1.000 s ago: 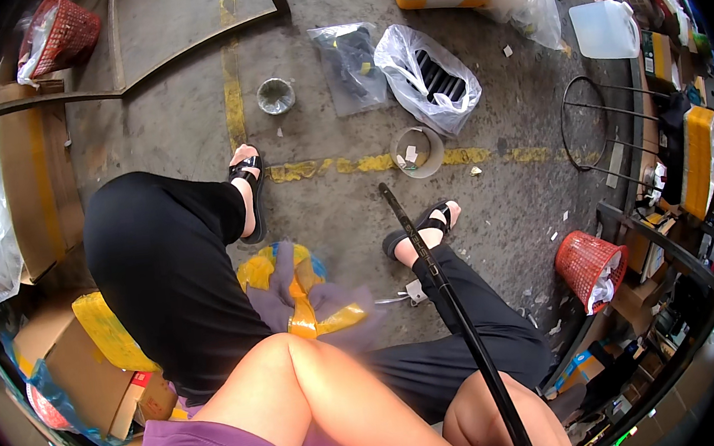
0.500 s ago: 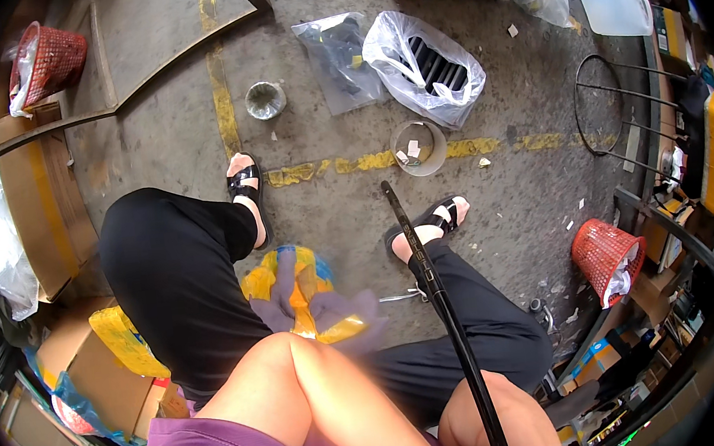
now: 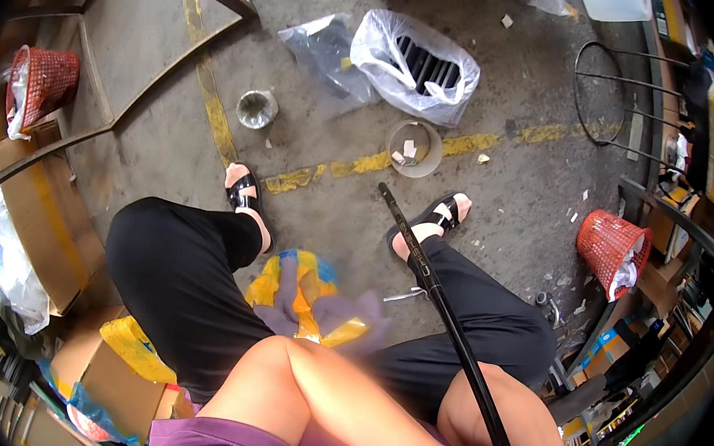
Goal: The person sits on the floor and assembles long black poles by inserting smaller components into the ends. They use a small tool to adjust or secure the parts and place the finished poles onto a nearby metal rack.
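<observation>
A slim black telescopic rod [image 3: 439, 301] slants from the lower edge up toward the floor between my feet, its far tip beside a round tub. My bent left forearm [image 3: 366, 396] crosses my body and leaves the picture at the lower edge close to the rod. My right arm [image 3: 494, 409] shows just behind and beside the rod. Both hands lie below the picture's edge, so what they hold is hidden. A yellow, blue and grey-purple bundle of plastic [image 3: 304, 298] sits between my legs.
Ahead on the floor are a round tub with scraps [image 3: 415, 149], a small metal-looking cup [image 3: 257, 109] and a clear bag of black parts [image 3: 416, 64]. Red baskets stand at right [image 3: 612, 253] and far left [image 3: 46, 81]. Cardboard boxes [image 3: 53, 229] line the left; a wire hoop frame [image 3: 600, 93] stands right.
The view has shifted slightly, so floor objects ahead sit a little higher and farther left. The arms and rod stay nearly in place.
</observation>
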Demonstrator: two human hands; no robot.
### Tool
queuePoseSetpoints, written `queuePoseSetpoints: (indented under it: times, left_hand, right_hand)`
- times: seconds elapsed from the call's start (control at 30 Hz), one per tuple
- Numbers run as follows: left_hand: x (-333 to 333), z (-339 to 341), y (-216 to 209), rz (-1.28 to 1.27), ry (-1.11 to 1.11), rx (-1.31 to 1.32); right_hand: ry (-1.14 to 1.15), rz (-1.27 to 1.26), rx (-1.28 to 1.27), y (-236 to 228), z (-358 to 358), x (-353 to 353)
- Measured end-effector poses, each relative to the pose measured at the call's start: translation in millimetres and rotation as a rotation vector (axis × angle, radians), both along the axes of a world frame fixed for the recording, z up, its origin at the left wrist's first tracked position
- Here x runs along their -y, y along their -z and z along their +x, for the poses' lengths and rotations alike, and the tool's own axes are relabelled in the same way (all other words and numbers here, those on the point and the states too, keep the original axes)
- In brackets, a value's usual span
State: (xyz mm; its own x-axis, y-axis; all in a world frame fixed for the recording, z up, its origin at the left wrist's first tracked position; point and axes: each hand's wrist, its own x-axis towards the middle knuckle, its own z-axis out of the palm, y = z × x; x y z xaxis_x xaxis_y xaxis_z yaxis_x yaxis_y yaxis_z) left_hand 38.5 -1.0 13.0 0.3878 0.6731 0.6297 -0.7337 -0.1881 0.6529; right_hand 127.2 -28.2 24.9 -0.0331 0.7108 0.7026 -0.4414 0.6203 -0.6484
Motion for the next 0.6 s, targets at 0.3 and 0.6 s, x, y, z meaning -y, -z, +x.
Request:
queuePoseSetpoints:
  times: [0.3,0.6]
  left_hand:
    - [-1.8,-4.9,1.3,0.028,0.015,-0.023]
    - [8.2,-15.1,0.6,0.052,-0.004,-0.033]
  right_hand:
    - [0.008,0.025,0.006,0.6,-3.5,-0.4]
    - [-0.012,0.062,0.011,-22.1,-12.0,12.5]
